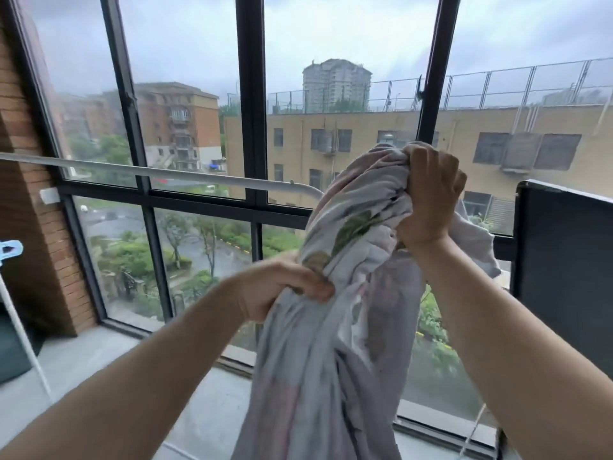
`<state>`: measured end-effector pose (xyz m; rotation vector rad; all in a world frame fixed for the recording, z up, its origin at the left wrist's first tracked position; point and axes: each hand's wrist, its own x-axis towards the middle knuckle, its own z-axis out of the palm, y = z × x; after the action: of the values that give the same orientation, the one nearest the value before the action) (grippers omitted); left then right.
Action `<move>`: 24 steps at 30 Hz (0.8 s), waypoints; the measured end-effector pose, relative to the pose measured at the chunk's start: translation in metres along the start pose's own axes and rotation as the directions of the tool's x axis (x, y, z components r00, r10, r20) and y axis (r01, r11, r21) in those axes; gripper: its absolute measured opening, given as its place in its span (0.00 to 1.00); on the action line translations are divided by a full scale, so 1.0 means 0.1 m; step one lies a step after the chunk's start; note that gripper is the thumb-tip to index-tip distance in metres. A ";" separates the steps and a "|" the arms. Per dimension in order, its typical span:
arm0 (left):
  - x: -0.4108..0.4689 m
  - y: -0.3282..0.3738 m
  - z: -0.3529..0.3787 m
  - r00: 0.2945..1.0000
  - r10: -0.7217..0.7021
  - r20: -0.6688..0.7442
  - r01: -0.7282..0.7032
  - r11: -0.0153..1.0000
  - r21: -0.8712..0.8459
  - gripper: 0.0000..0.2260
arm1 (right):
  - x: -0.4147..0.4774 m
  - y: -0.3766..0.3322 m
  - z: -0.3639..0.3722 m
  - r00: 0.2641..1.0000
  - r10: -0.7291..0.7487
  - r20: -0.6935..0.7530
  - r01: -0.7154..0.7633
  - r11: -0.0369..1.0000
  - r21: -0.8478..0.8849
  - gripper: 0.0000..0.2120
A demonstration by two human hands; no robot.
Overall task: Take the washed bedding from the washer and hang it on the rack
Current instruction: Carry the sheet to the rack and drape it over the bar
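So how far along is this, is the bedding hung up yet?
Done: the bedding is out of the washer and up by the window. In hand: the right hand grips its bunched top, the left hand grips it lower down. Left: it hangs as a twisted bundle, so it has yet to be spread along the white rail.

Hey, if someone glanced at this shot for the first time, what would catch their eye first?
The bunched floral bedding at centre, gripped high by the right hand and lower down by the left hand. Behind it, a white rail crosses the tall dark-framed window.
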<state>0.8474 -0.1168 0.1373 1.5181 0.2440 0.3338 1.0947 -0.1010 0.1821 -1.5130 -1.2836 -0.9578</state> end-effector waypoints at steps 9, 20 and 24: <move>-0.16 0.93 -0.75 0.585 0.400 -0.705 0.354 0.656 0.666 0.14 | 0.80 -0.43 0.98 0.980 -0.127 0.154 0.106 0.985 0.136 0.13; -0.30 1.02 -1.34 0.040 0.741 -0.671 0.845 0.333 0.418 0.20 | 1.43 -1.12 2.14 0.842 -0.527 -0.116 0.537 0.796 0.279 0.10; -0.32 0.79 -1.46 -0.030 0.743 -0.669 0.915 0.289 0.280 0.21 | 1.37 -1.41 2.40 0.826 -0.541 -0.160 0.556 0.735 0.388 0.11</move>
<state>0.7605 0.0097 0.2084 1.9879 2.5477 1.4250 0.9784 0.1755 0.2631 -0.7758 -1.8298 -0.9751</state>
